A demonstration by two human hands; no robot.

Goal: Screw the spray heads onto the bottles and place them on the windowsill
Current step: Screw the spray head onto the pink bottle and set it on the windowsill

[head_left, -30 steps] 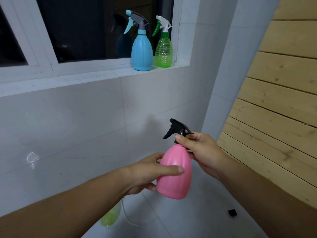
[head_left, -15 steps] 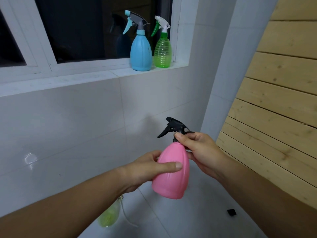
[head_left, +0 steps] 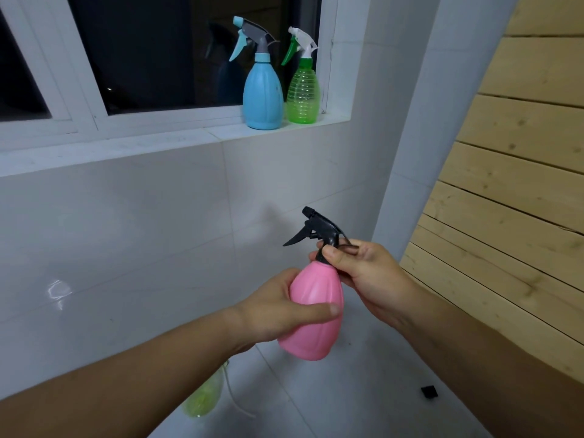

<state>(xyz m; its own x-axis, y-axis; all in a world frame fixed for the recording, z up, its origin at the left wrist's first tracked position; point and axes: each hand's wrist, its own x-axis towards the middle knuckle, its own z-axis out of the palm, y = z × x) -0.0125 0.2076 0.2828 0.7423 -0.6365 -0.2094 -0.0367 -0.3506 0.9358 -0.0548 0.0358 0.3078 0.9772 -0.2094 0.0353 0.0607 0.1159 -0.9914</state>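
- left hand point(head_left: 278, 311) grips the pink bottle point(head_left: 316, 314) round its belly, thumb laid across the front, fingers wrapped behind.
- right hand point(head_left: 363, 276) pinches the collar of the black spray head point(head_left: 319, 230) at the bottle's neck, thumb in front, fingers curled behind.
- black spray head sits on top of the pink bottle, nozzle and trigger pointing left; can't tell how far it's threaded on.
- pink bottle is held in the air, slightly tilted, well below the windowsill point(head_left: 158, 150), under its right end.
- blue bottle point(head_left: 263, 93) with a grey-and-blue spray head stands upright on the windowsill near its right end.
- green bottle point(head_left: 302, 96) with a white-and-green spray head stands upright at the windowsill's right corner, just right of the blue one; touching or not, can't tell.
- dark window pane point(head_left: 189, 52) with a white frame sits right behind the windowsill.
- yellow-green bottle point(head_left: 203, 396) lies on the floor far below the windowsill, partly hidden by the left forearm, with a thin white tube point(head_left: 234, 396) beside it.
- small black piece point(head_left: 429, 391) lies on the floor, below and right of the windowsill.
- wooden slat wall point(head_left: 521, 184) stands right of the windowsill, past a white corner.
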